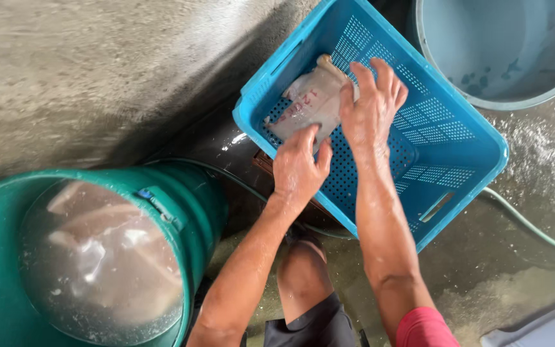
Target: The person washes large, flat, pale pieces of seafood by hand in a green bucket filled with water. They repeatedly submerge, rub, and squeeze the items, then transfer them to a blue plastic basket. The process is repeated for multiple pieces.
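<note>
Left hand (pixel 300 168): wet, fingers together and bent, fingertips pressing the lower edge of a pale fillet (pixel 309 103). No pinch visible; contact appears to be a flat press.

Right hand (pixel 370 106): wet, fingers spread, palm down over the fillet's right edge. Whether the fingers curl under it cannot be told.

The fillet lies flat on the perforated floor of a blue plastic crate (pixel 448 138), in the crate's upper-left part. From the left hand it sits at 12 o'clock, touching; from the right hand at 9 o'clock, touching. It is pale pink-white with faint red streaks.

Outward: a green barrel (pixel 194 212) at 8 o'clock of the crate holds cloudy water with more pale pieces submerged. A pale blue tub (pixel 502 45) stands at 1 o'clock. A green hose (pixel 528 225) runs under the crate across the wet concrete floor (pixel 97 71). The person's bare knee (pixel 303 276) shows between the forearms.
</note>
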